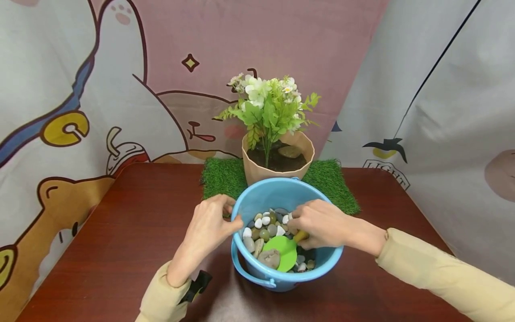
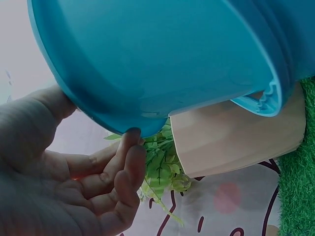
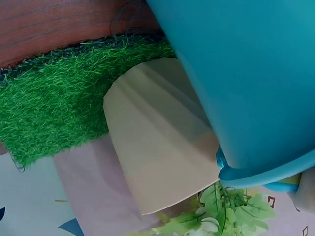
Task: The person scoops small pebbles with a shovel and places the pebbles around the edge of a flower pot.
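Note:
A light blue bucket (image 1: 277,185) holds white, grey and brown pebbles (image 1: 265,221). My left hand (image 1: 209,226) holds its left rim, thumb over the edge and fingers outside; the left wrist view shows that hand (image 2: 83,172) beside the bucket wall (image 2: 147,54). Inside the bucket, my right hand (image 1: 322,223) grips the yellow handle of a toy shovel. The shovel's green blade (image 1: 286,252) lies among the pebbles, with a larger stone (image 1: 269,258) at its left edge. In the right wrist view the bucket (image 3: 256,83) hides most of that hand.
Just behind the bucket stands a beige flowerpot (image 1: 277,172) with white flowers and leaves (image 1: 269,103), dark soil and a stone. It sits on an artificial grass mat (image 1: 334,183) on the brown table (image 1: 132,228). A printed cloth (image 1: 301,40) hangs behind.

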Available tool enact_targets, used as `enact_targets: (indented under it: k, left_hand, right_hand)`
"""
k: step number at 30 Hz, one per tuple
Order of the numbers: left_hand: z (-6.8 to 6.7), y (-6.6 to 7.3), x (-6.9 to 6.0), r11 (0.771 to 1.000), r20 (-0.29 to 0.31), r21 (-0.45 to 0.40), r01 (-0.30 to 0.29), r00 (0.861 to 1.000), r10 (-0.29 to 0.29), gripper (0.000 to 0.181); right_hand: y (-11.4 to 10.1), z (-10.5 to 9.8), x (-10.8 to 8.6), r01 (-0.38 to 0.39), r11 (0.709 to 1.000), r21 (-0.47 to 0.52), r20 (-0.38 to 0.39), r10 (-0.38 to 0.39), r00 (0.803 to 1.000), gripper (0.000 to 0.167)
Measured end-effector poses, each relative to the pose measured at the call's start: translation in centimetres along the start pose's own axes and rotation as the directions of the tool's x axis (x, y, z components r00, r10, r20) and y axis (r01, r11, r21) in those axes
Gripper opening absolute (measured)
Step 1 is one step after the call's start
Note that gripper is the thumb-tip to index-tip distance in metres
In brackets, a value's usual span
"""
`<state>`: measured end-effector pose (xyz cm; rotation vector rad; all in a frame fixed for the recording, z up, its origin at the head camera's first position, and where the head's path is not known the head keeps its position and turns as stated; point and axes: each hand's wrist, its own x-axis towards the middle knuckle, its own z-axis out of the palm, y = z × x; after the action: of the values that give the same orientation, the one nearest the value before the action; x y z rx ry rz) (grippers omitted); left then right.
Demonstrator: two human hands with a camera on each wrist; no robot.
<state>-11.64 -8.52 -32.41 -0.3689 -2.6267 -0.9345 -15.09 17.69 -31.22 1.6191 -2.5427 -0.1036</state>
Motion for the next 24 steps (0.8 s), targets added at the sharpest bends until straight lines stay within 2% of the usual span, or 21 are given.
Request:
enact_targets:
  k: [9, 17, 24]
  left_hand:
    - [0.1, -0.1, 0.0, 1.0, -0.007, 0.001, -0.009, 1.0, 0.009, 0.021]
    - [0.0, -0.1, 0.0, 1.0, -0.015, 0.001, -0.016, 1.0, 0.016, 0.021]
    - [0.0, 0.0, 0.0, 1.0, -0.007, -0.004, -0.011, 1.0, 0.011, 0.021]
  right_hand:
    - [0.9, -0.6, -0.6, 0.018, 0.999, 0.031, -0.037, -0.017, 0.999, 0.019]
    - [2.0, -1.6, -1.3, -0.019, 0.986, 0.167, -0.1, 0.036, 0.994, 0.017]
    - [2.9, -1.9, -2.1, -0.03, 0.987, 0.159, -0.168, 0.057, 0.984, 0.018]
